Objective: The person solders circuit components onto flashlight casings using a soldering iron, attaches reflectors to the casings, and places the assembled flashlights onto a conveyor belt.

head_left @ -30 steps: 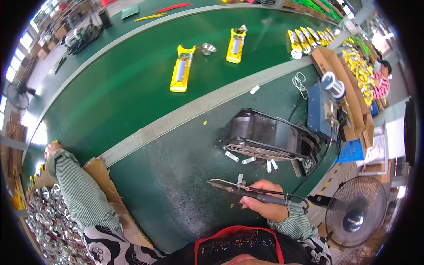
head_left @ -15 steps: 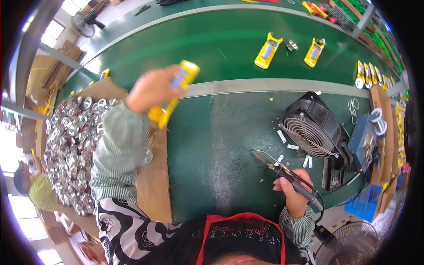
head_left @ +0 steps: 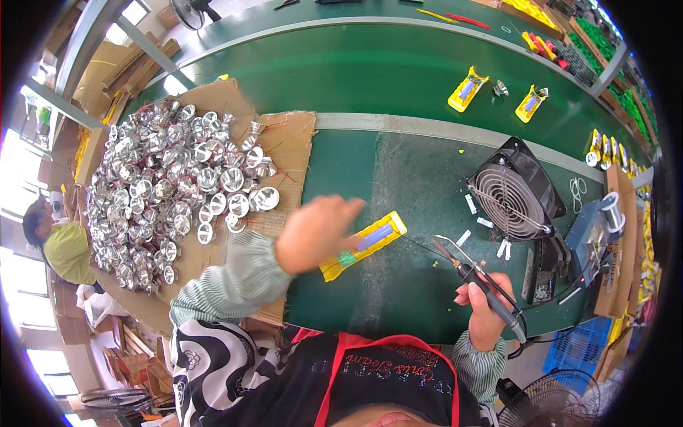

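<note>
My left hand [head_left: 320,231], blurred by motion, hovers over the near part of the bench with its fingers stretched out. Beside and partly under it lies a yellow plastic flashlight housing [head_left: 398,223], tilted up to the right. Inside this shell sit a blue-purple cylindrical battery [head_left: 375,238] and a small green part [head_left: 346,257]. The housing looks sharp while the hand is smeared, so the hand does not appear to grip it. My right hand [head_left: 484,313] is closed round the handle of a soldering iron [head_left: 491,299]; its tip points left toward the housing.
Silvery reflector cups [head_left: 163,178] with thin wires are heaped on cardboard [head_left: 288,153] at left. A black fan [head_left: 509,203], small white pieces [head_left: 464,238] and a solder spool [head_left: 611,203] stand at right. More yellow housings [head_left: 467,90] lie beyond the metal rail [head_left: 420,125].
My left hand has come down and nearer from the far left, and the yellow housing it carried now rests on the bench. The view has shifted left. My right hand keeps the soldering iron.
</note>
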A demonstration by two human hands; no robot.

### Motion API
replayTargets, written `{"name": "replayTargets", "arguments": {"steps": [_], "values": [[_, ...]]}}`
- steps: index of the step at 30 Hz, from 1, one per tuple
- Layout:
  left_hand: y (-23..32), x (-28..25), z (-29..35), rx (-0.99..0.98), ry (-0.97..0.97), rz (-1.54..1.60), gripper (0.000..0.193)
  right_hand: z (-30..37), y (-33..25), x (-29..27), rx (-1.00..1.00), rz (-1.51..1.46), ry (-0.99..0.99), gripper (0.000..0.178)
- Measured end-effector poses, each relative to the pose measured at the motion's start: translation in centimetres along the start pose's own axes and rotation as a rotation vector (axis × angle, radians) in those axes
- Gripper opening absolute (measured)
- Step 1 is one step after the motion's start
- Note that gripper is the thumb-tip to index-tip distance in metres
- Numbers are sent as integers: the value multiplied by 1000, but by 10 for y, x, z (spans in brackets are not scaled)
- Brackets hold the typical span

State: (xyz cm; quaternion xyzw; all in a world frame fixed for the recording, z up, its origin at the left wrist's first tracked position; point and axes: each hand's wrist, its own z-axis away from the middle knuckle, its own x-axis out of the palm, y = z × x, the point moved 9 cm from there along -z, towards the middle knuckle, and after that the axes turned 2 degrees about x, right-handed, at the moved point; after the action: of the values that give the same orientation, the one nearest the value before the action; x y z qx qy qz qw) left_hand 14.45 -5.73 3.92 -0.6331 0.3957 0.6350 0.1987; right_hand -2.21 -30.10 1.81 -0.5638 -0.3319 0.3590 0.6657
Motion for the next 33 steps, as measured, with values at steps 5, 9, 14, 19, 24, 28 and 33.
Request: {"name": "replayTargets", "arguments": {"steps": [5,9,14,19,24,28,33], "values": [[-135,-72,10,-344,262,-302,12,9,-7,-6,-2,-18,12,19],[-183,-54,2,-421,237,-304,20,12,-14,-3,-39,-31,10,19],[-195,-29,-8,-464,234,-360,16,21,-21,0,-72,-42,-10,19],[-169,-65,10,-374,458,140,13,25,-21,17,-99,-25,-128,20],[-96,-80,40,-325,387,287,10,29,-13,44,-52,-15,-271,20],[-53,-45,62,-356,161,307,10,33,-7,68,-51,24,-405,20],[-24,2,68,-223,21,315,7,33,4,96,-31,65,-499,19]]}}
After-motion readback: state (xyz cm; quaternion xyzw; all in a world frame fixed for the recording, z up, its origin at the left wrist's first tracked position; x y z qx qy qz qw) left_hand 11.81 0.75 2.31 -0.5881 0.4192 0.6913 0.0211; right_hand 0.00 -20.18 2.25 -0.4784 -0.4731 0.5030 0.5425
